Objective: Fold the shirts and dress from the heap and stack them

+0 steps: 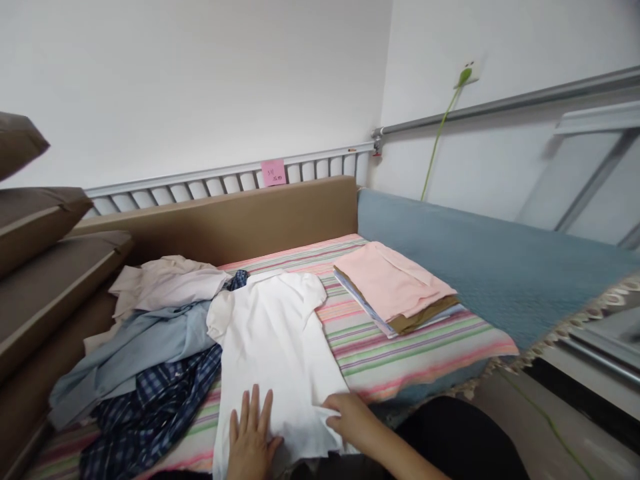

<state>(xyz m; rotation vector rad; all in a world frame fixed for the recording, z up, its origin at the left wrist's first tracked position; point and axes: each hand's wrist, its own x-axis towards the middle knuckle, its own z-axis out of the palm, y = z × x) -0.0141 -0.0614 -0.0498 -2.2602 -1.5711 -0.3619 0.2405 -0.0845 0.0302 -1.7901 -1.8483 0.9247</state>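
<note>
A white short-sleeved shirt point(273, 347) lies spread flat on a striped cloth point(400, 347) covering the bed. My left hand point(253, 437) rests flat on the shirt's lower part, fingers stretched out and together. At the shirt's lower right edge my right hand point(350, 417) presses down, its fingertips curled onto the fabric as if pinching it.
A loose pile of clothes sits left of the shirt: a cream garment point(165, 283), a light blue shirt point(135, 350) and a dark plaid shirt point(155, 407). A folded stack topped by a pink garment point(395, 283) lies to the right. Brown cushions point(45, 267) stand at the left, a blue blanket point(490, 267) at the right.
</note>
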